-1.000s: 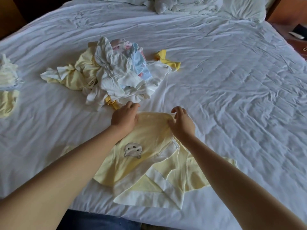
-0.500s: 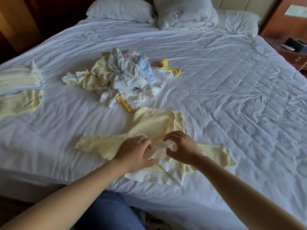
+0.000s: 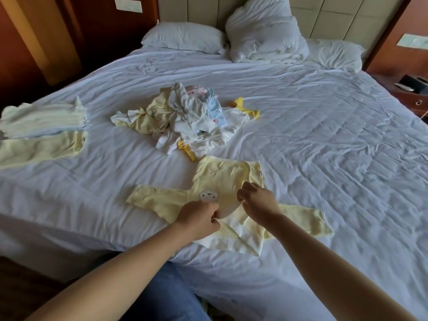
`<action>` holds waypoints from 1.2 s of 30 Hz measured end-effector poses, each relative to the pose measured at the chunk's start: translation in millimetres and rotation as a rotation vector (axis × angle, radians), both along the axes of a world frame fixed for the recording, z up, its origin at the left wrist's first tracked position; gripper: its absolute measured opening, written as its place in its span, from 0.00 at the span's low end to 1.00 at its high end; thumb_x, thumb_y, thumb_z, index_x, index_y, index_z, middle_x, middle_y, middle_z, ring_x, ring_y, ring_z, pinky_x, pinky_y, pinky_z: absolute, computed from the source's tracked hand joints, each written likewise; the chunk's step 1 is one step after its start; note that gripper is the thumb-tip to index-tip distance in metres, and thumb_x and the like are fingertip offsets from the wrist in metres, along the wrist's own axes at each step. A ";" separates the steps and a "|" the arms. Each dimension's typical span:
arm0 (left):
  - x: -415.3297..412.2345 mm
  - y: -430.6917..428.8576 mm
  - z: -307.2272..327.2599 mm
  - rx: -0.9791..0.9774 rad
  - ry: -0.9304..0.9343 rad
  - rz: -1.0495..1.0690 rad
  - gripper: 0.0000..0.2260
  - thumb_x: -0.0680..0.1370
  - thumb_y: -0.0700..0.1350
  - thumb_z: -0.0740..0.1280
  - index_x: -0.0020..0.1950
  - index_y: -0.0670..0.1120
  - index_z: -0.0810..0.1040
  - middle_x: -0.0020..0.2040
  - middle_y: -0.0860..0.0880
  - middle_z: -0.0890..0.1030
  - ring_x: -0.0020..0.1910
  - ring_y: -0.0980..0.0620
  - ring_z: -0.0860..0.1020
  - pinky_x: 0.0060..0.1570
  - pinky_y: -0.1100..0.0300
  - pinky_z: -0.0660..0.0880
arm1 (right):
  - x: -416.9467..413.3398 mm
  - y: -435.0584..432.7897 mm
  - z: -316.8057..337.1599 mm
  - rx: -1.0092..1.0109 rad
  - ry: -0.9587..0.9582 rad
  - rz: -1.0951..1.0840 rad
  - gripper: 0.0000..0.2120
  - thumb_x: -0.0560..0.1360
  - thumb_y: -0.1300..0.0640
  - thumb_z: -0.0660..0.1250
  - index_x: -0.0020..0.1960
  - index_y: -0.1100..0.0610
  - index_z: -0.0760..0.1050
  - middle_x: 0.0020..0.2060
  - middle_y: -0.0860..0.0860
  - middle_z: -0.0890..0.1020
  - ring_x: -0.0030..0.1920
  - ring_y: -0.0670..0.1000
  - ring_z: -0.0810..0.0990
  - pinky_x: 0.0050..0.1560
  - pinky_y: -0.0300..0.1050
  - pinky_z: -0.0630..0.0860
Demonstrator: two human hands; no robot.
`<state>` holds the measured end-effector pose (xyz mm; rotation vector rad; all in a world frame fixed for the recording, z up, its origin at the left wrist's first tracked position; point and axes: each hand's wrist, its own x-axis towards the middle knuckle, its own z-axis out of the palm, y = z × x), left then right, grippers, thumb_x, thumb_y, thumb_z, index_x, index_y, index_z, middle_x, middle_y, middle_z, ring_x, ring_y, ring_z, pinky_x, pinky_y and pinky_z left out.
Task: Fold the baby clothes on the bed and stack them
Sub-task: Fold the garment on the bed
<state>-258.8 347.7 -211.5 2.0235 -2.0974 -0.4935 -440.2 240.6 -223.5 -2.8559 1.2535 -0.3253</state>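
A pale yellow baby top point(image 3: 222, 179) with white trim and a small round patch lies spread on the white bed point(image 3: 324, 158), sleeves out to both sides. My left hand point(image 3: 199, 216) pinches the white trim at the top's front opening. My right hand point(image 3: 258, 201) pinches the same trim edge a little farther right. A heap of unfolded baby clothes point(image 3: 187, 121) in white, yellow and light blue sits behind the top. A stack of folded clothes point(image 3: 44, 119) lies at the left edge of the bed.
A folded yellow piece point(image 3: 39, 150) lies in front of the stack. Pillows point(image 3: 183, 37) and a bunched duvet point(image 3: 264, 35) sit at the headboard. A nightstand point(image 3: 412, 89) stands at the right. My jeans-clad leg shows below the near bed edge.
Both hands came back from the far hem of the yellow top to its front opening and took hold of the white trim. The view tilted up, showing the headboard.
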 end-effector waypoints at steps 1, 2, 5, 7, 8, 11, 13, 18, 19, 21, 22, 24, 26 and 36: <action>0.8 0.9 -0.3 0.049 0.009 -0.015 0.06 0.73 0.47 0.64 0.48 0.48 0.77 0.44 0.52 0.80 0.43 0.48 0.79 0.39 0.59 0.74 | -1.4 0.1 0.7 0.000 0.006 0.003 0.08 0.65 0.66 0.66 0.39 0.54 0.78 0.39 0.50 0.78 0.41 0.56 0.79 0.30 0.43 0.67; 2.1 1.9 -0.6 0.107 0.030 -0.031 0.06 0.74 0.47 0.65 0.49 0.50 0.77 0.44 0.53 0.80 0.45 0.50 0.78 0.39 0.60 0.72 | -2.7 1.1 0.8 0.012 0.023 0.002 0.08 0.67 0.66 0.66 0.40 0.54 0.78 0.40 0.49 0.78 0.43 0.55 0.78 0.32 0.45 0.69; 7.6 3.0 -2.2 0.186 0.133 -0.039 0.03 0.75 0.49 0.66 0.47 0.54 0.76 0.39 0.59 0.76 0.44 0.56 0.77 0.38 0.64 0.68 | -7.0 3.1 2.2 0.131 0.108 -0.009 0.09 0.73 0.61 0.64 0.47 0.50 0.79 0.47 0.46 0.78 0.54 0.50 0.73 0.45 0.46 0.74; 11.9 2.7 -0.6 0.152 0.165 -0.018 0.03 0.76 0.53 0.65 0.43 0.56 0.75 0.37 0.59 0.76 0.39 0.58 0.75 0.36 0.64 0.68 | -7.7 0.7 6.9 0.205 0.137 -0.025 0.13 0.73 0.62 0.61 0.49 0.47 0.79 0.49 0.44 0.77 0.56 0.47 0.72 0.48 0.44 0.73; 14.6 2.5 -0.2 0.106 0.153 -0.007 0.05 0.77 0.53 0.64 0.42 0.56 0.75 0.37 0.58 0.77 0.38 0.58 0.75 0.35 0.64 0.68 | -6.8 -0.7 10.2 0.219 0.148 -0.031 0.15 0.74 0.62 0.60 0.50 0.47 0.80 0.49 0.43 0.78 0.56 0.47 0.72 0.49 0.44 0.73; 27.2 -0.9 -5.2 -0.144 0.079 0.057 0.06 0.77 0.50 0.65 0.46 0.51 0.81 0.43 0.54 0.81 0.42 0.53 0.79 0.38 0.62 0.70 | 1.8 -2.6 20.4 0.182 0.135 -0.038 0.15 0.76 0.61 0.57 0.50 0.48 0.81 0.50 0.43 0.80 0.56 0.47 0.75 0.49 0.44 0.74; 38.1 -6.5 -9.0 -0.275 0.066 0.091 0.06 0.76 0.47 0.67 0.50 0.49 0.82 0.48 0.53 0.81 0.48 0.51 0.79 0.41 0.61 0.71 | 13.8 -3.4 25.5 0.170 0.057 -0.038 0.16 0.76 0.60 0.57 0.52 0.48 0.80 0.53 0.43 0.81 0.58 0.47 0.76 0.50 0.44 0.74; 59.3 -23.3 -23.4 -0.278 -0.095 0.098 0.17 0.76 0.48 0.68 0.65 0.49 0.75 0.62 0.50 0.75 0.61 0.48 0.74 0.57 0.54 0.71 | 58.6 -14.9 32.0 0.289 -0.018 0.033 0.18 0.79 0.59 0.57 0.65 0.46 0.75 0.67 0.44 0.76 0.68 0.48 0.71 0.59 0.47 0.73; 62.8 -23.3 -28.6 -0.275 -0.117 0.063 0.18 0.76 0.48 0.68 0.65 0.47 0.75 0.63 0.48 0.75 0.62 0.46 0.74 0.57 0.53 0.72 | 68.0 -18.6 32.8 0.294 -0.026 0.047 0.19 0.79 0.59 0.56 0.67 0.45 0.73 0.68 0.44 0.74 0.69 0.48 0.71 0.61 0.48 0.73; 68.3 -20.9 -41.6 -0.321 -0.150 -0.027 0.18 0.74 0.47 0.68 0.64 0.46 0.76 0.65 0.47 0.75 0.63 0.44 0.75 0.57 0.52 0.76 | 85.9 -26.6 32.8 0.304 -0.037 0.071 0.21 0.79 0.59 0.56 0.69 0.44 0.71 0.70 0.44 0.72 0.69 0.48 0.71 0.63 0.48 0.72; 70.4 -19.7 -48.5 -0.351 -0.153 -0.054 0.19 0.75 0.48 0.67 0.65 0.46 0.76 0.67 0.47 0.75 0.66 0.44 0.74 0.60 0.51 0.76 | 94.4 -31.3 31.3 0.320 -0.039 0.083 0.22 0.80 0.60 0.55 0.70 0.44 0.70 0.71 0.43 0.71 0.70 0.48 0.70 0.64 0.48 0.72; 73.1 -19.9 -58.9 -0.381 -0.175 -0.081 0.20 0.78 0.51 0.61 0.69 0.48 0.74 0.74 0.48 0.70 0.72 0.46 0.69 0.69 0.50 0.67 | 109.1 -40.3 23.3 0.353 -0.018 0.112 0.24 0.80 0.61 0.55 0.72 0.44 0.67 0.73 0.42 0.68 0.71 0.47 0.69 0.66 0.46 0.70; 74.8 -22.1 -67.0 -0.363 -0.196 -0.110 0.23 0.80 0.53 0.55 0.72 0.48 0.71 0.76 0.49 0.65 0.75 0.47 0.65 0.73 0.52 0.61 | 118.1 -49.0 8.0 0.382 0.025 0.123 0.25 0.80 0.61 0.54 0.74 0.43 0.64 0.75 0.41 0.63 0.74 0.45 0.64 0.70 0.47 0.67; 79.7 -21.4 -81.6 -0.370 -0.085 -0.072 0.23 0.79 0.53 0.58 0.73 0.51 0.69 0.73 0.49 0.70 0.71 0.48 0.69 0.71 0.54 0.60 | 134.0 -71.2 -41.2 0.306 0.174 0.070 0.28 0.83 0.46 0.45 0.80 0.48 0.41 0.78 0.44 0.41 0.77 0.44 0.35 0.76 0.48 0.35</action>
